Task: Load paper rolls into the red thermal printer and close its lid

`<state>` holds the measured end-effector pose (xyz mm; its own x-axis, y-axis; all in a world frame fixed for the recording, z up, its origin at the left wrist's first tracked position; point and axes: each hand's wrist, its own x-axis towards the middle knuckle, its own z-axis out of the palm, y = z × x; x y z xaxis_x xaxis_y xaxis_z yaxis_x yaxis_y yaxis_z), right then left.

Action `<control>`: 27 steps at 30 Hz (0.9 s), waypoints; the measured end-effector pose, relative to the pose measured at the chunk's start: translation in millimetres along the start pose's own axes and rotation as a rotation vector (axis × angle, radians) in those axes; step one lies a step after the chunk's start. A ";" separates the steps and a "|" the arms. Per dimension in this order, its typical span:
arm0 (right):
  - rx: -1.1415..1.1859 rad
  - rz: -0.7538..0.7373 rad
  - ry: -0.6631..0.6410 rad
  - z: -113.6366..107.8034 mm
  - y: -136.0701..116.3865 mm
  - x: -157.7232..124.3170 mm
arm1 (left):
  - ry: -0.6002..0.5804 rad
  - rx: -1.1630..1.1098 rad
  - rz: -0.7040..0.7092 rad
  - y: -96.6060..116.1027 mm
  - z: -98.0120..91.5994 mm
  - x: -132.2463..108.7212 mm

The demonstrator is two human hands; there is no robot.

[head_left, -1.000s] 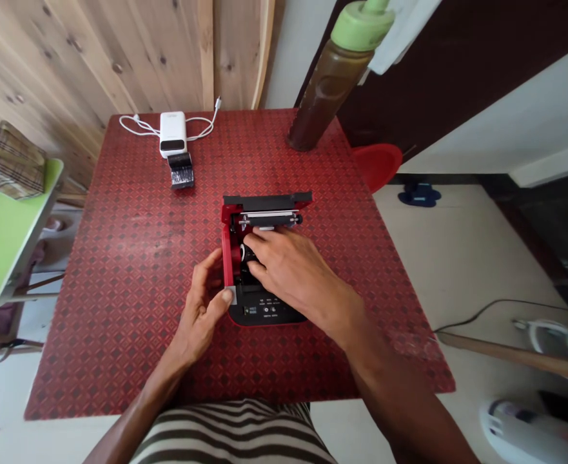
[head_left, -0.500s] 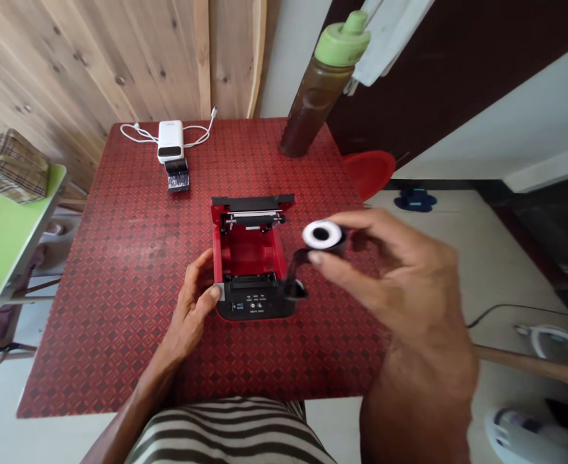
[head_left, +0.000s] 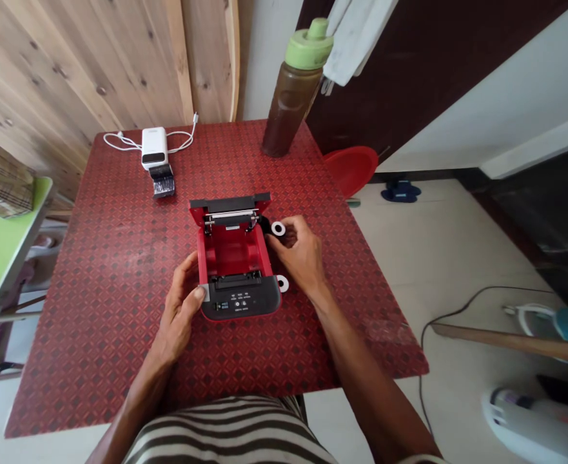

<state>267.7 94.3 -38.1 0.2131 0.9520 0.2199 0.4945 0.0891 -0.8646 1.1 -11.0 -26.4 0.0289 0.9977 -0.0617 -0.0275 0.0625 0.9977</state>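
A small red and black printer (head_left: 235,264) sits open on the red patterned table (head_left: 119,277), its red inner bay empty and its lid tipped back. My left hand (head_left: 180,309) grips the printer's front left corner, thumb on the edge. To the right of the printer, my right hand (head_left: 300,254) is closed on a black ribbon spool with a white core (head_left: 277,229), held low against the table. A second white core (head_left: 282,283) lies on the table by the printer's front right corner.
A white power bank (head_left: 153,147) with a white cable and a small black part (head_left: 162,182) lie at the table's far left. A tall brown bottle with a green cap (head_left: 293,90) stands at the far edge. A red stool (head_left: 351,169) is beside the table.
My right hand lifted the ribbon spools out of the printer's bay, raised them, then brought them down to the table at the printer's right. My left hand stayed on the printer.
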 end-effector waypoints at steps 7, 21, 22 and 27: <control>-0.060 -0.018 -0.109 -8.4 -3.9 -5.3 | 0.001 0.012 -0.014 -2.0 -1.7 -1.1; -0.083 -0.043 -0.130 -6.8 2.3 -11.9 | -0.009 0.009 0.030 -5.5 -2.1 0.7; -0.082 -0.043 -0.135 -7.2 2.9 -11.9 | -0.011 0.005 0.038 -6.3 -2.4 0.9; -0.083 -0.055 -0.151 -8.4 5.3 -10.6 | -0.008 0.010 0.045 -7.8 -3.7 1.4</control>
<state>275.2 82.2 -41.3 0.0576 0.9801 0.1897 0.5709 0.1235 -0.8117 -2.4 -10.0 -34.3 0.0357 0.9992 -0.0170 -0.0186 0.0177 0.9997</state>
